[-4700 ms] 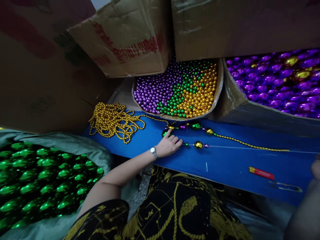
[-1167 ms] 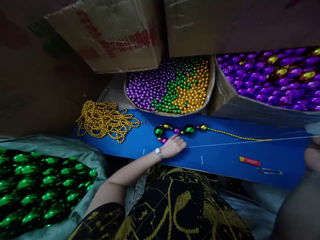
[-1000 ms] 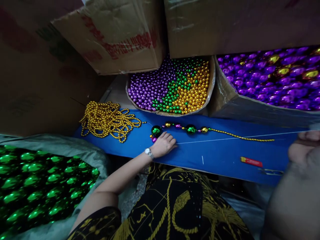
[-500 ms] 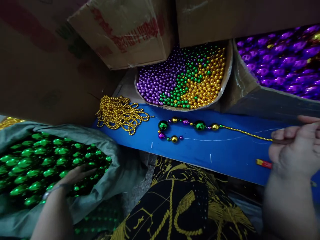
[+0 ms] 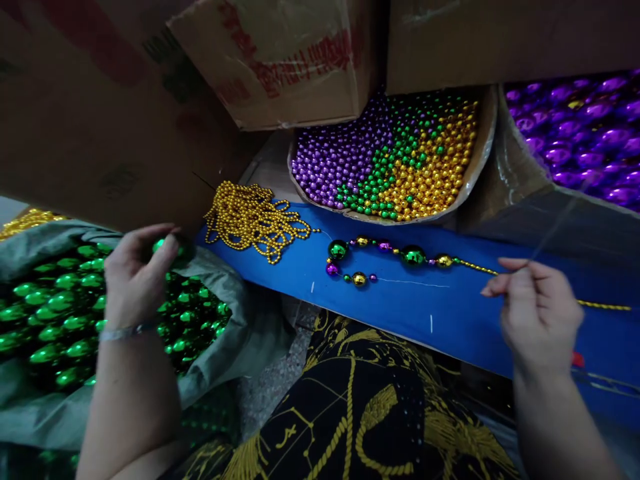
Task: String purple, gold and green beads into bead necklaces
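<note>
My left hand (image 5: 137, 273) is raised over the sack of green beads, its fingers closed on a shiny green bead (image 5: 173, 248). On the right, my right hand (image 5: 537, 303) pinches a thin pale thread (image 5: 560, 220) above the blue board (image 5: 390, 313). A bead strand (image 5: 413, 255) of green, gold and purple beads curves across the board. A thin gold bead chain (image 5: 477, 267) runs from its right end under my right hand and shows again beyond it. From the strand's lower end, a thread trails to the right.
A sack (image 5: 213, 267) of large green beads stands at the left. Tangled gold bead chains (image 5: 255, 220) lie at the board's left end. Behind are a box (image 5: 477, 177) of small mixed beads, a box (image 5: 520, 187) of large purple beads and more cardboard boxes (image 5: 295, 73).
My left hand has risen out of the green beads with one bead between its fingers. My right hand has moved left over the board with the thread. The view has shifted slightly.
</note>
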A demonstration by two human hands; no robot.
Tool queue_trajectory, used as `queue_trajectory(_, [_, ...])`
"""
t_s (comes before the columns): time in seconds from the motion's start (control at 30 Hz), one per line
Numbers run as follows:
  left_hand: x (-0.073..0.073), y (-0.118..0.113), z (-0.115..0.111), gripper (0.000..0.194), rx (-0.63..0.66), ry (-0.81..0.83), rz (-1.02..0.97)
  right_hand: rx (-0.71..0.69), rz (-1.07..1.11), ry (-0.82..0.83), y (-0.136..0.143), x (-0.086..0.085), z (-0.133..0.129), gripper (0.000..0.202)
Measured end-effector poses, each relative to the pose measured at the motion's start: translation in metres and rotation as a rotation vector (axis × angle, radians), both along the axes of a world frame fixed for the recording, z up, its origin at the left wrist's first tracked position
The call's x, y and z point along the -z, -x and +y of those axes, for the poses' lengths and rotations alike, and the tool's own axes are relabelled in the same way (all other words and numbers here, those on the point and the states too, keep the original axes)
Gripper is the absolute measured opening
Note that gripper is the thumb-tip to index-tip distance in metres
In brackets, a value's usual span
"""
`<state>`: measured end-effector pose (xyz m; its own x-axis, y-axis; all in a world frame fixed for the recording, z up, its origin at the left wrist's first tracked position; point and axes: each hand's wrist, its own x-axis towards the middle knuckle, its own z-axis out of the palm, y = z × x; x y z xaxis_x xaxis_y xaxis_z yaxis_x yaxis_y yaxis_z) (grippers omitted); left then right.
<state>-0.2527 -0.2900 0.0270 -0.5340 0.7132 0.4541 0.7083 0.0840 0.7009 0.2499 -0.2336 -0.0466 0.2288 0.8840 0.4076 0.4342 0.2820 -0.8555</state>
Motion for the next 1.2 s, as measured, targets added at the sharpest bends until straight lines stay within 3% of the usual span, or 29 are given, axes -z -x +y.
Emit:
queue_trajectory(0.07, [-0.006,-0.056,0.039,0.047,0.387,-0.093,-0.476,-0.143,-0.221,0.01,0.015,0.0,-0.01,0.021])
queue_trajectory(0.1, [-0.003,-0.083,0.058,0.053,0.554,-0.05,-0.673,-0.226,-0.311,-0.017,0.022,0.001,-0.013,0.02])
queue_trajectory(0.17, [0.009,-0.13,0.088,0.05,0.763,0.13,-1.011,-0.35,-0.441,-0.108,0.034,0.002,-0.018,0.021])
queue_trajectory(0.27, [0.034,-0.18,0.111,0.044,0.855,0.273,-1.359,-0.417,-0.503,-0.206,0.042,0.005,-0.021,0.023])
queue_trajectory(0.4, [0.055,-0.215,0.115,0.041,0.819,0.281,-1.557,-0.401,-0.55,-0.217,0.041,0.011,-0.024,0.022])
queue_trajectory(0.53, [0.062,-0.226,0.111,0.044,0.767,0.252,-1.593,-0.406,-0.592,-0.203,0.039,0.017,-0.029,0.021])
queue_trajectory(0.73, [0.071,-0.222,0.11,0.046,0.724,0.22,-1.531,-0.413,-0.644,-0.209,0.045,0.018,-0.029,0.022])
queue_trajectory(0.87, [0.077,-0.211,0.104,0.042,0.881,0.197,-1.327,-0.373,-0.663,-0.219,0.04,0.02,-0.026,0.022])
queue_trajectory(1.0, [0.086,-0.197,0.098,0.055,1.07,0.237,-1.122,-0.335,-0.743,-0.249,0.029,0.021,-0.023,0.022])
queue_trajectory(1.2, [0.095,-0.188,0.095,0.055,1.13,0.209,-1.084,-0.327,-0.83,-0.268,0.025,0.021,-0.019,0.023])
